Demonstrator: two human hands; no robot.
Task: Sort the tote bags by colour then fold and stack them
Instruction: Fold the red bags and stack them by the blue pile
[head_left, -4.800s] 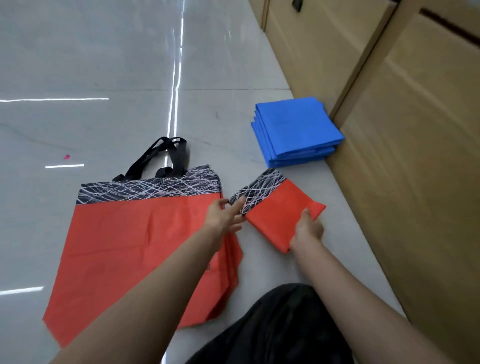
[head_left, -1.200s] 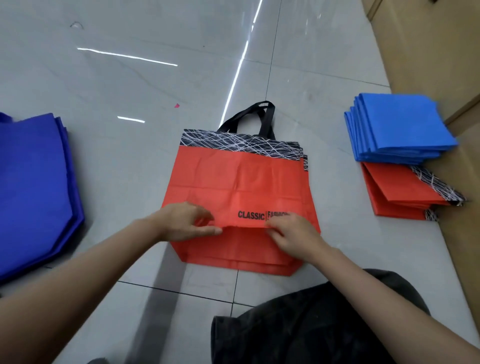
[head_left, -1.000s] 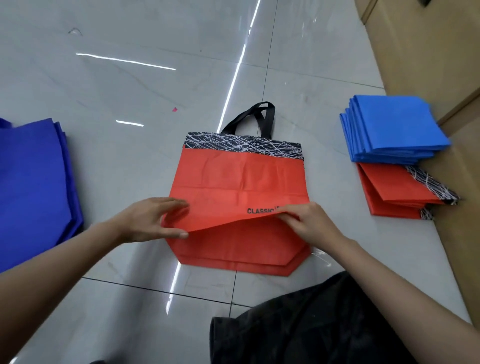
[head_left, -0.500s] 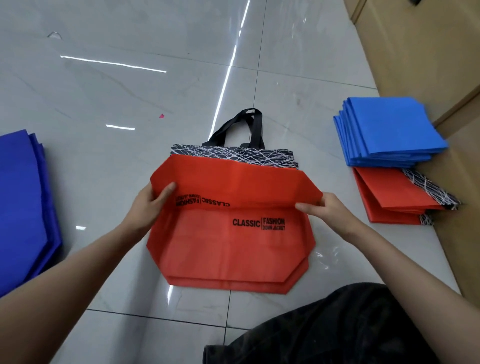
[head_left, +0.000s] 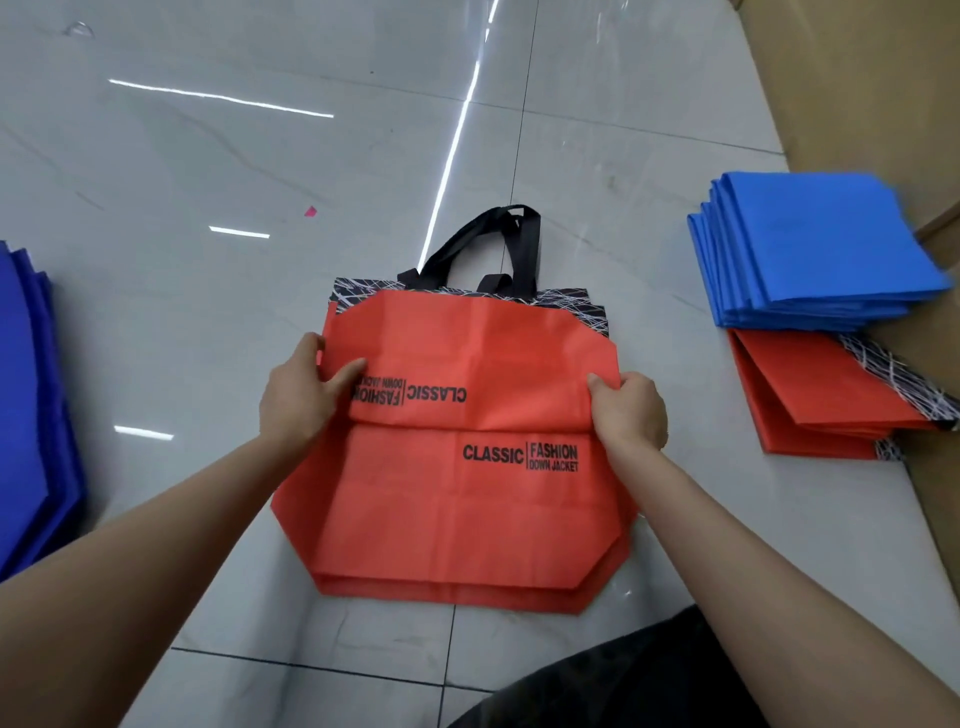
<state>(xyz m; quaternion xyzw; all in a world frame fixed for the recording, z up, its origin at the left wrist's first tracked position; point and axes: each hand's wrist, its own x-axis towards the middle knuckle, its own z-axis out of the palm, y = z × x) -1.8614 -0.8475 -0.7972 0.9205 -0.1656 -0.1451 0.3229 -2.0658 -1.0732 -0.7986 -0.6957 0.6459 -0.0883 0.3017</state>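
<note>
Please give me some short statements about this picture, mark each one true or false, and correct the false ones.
1. The left hand and the right hand both grip the folded-up half of the red bag. True.
2. The bag's handles are white. False: they are black.
3. The folded blue stack lies left of the red bag. False: it lies to the right, next to the folded red stack.
4. A dark blue pile lies at the left edge. True.
</note>
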